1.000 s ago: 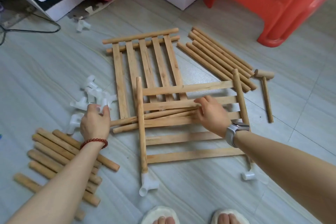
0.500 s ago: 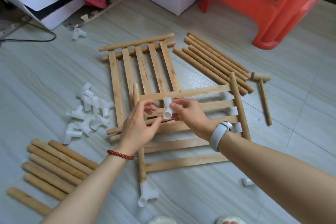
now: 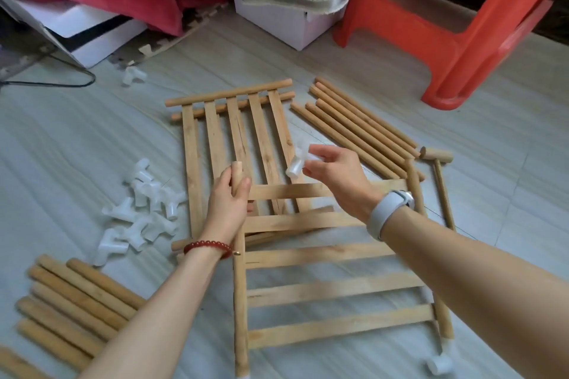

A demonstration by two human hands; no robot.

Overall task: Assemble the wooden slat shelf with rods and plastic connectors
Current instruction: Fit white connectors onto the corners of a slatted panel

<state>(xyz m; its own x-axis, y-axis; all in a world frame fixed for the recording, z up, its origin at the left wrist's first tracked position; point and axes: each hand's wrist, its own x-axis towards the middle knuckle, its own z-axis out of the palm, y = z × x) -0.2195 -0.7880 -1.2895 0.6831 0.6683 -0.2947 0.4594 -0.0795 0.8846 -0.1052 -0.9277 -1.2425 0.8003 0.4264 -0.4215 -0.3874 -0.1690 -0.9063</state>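
Nearest the person, a slat panel (image 3: 335, 289) lies tilted over a second slat panel (image 3: 237, 132) on the floor, with short rods (image 3: 74, 295) at near left. Above it, the left hand (image 3: 229, 203) grips the panel's left rail end (image 3: 237, 174), and the right hand (image 3: 334, 177) pinches a white connector (image 3: 300, 160). Farther off lie loose connectors (image 3: 144, 209) at left, long rods (image 3: 360, 129) at right, and a red stool (image 3: 462, 24).

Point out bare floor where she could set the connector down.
Bare floor lies left of the connector pile, and more right of the mallet, before the red stool. The middle is crowded with slat panels and rods.
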